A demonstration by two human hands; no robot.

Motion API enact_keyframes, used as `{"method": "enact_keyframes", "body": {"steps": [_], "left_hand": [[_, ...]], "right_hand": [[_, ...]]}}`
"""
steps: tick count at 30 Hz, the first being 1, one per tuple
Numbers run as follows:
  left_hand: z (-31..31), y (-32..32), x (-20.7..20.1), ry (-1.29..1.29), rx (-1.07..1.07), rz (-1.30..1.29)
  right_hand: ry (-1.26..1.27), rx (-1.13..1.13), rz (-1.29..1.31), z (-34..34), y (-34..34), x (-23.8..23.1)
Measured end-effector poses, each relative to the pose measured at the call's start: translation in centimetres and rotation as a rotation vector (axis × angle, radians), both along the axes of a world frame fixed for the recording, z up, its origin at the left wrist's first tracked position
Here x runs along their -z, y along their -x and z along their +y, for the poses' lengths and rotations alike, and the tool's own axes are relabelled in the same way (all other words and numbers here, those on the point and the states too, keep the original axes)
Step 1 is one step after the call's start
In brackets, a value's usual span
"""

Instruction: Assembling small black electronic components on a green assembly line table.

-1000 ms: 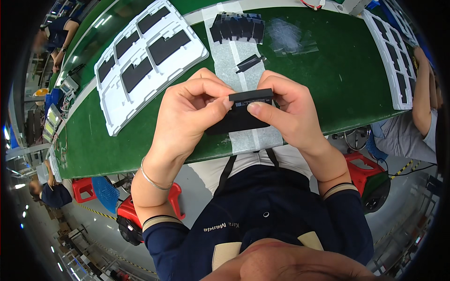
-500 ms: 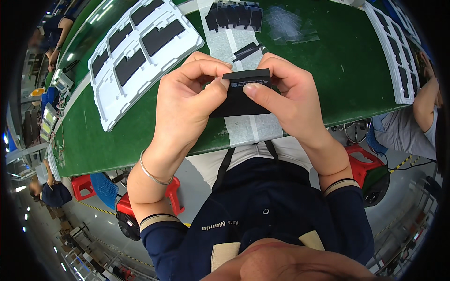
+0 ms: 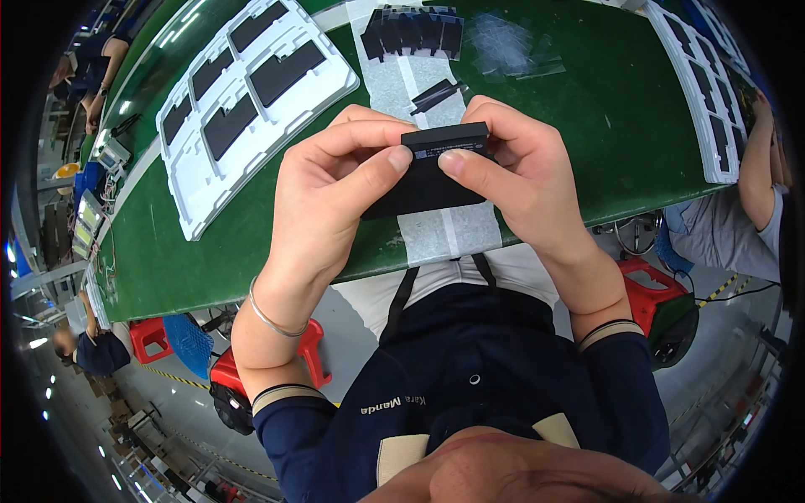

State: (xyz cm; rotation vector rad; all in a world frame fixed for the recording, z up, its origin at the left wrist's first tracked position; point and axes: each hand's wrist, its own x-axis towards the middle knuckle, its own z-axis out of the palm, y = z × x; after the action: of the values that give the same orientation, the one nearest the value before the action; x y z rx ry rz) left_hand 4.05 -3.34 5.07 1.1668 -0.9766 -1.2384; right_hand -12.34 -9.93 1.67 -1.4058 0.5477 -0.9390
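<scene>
Both hands hold a flat black battery [image 3: 429,186] above the near edge of the green table. A small printed label runs along its upper strip. My left hand [image 3: 323,180] pinches the left end of that strip, with its thumb on the front face. On the right end, my right hand [image 3: 528,172] grips with its thumb pressed over the label and its fingers behind. Just beyond the hands, a small black strip with clear film [image 3: 438,96] lies on a pale paper runner [image 3: 449,232]. Fingertips behind the battery are hidden.
To the left, a white tray [image 3: 189,189] holds several flat black pieces; a similar tray [image 3: 696,92] stands at the right. Black film strips [image 3: 412,33] and a pile of clear film [image 3: 507,46] lie at the back. Co-workers sit at both sides, and red stools [image 3: 650,289] stand below the table.
The left thumb has straightened and lies flatter on the battery's strip. The battery has tilted slightly, its lower left corner now lower. The table scene has shifted a little to the left.
</scene>
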Motion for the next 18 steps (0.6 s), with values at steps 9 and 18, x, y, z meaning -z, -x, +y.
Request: {"method": "enact_keyframes", "body": {"steps": [9,18], "left_hand": [[-0.01,-0.04,-0.09,-0.015,0.012,0.044],[-0.08,0.09,-0.01,0.021,-0.009,-0.039]], "right_hand": [[-0.017,-0.018,-0.004,-0.12,0.01,-0.21],[0.037,-0.003,-0.004,-0.26,-0.20,0.18]]}}
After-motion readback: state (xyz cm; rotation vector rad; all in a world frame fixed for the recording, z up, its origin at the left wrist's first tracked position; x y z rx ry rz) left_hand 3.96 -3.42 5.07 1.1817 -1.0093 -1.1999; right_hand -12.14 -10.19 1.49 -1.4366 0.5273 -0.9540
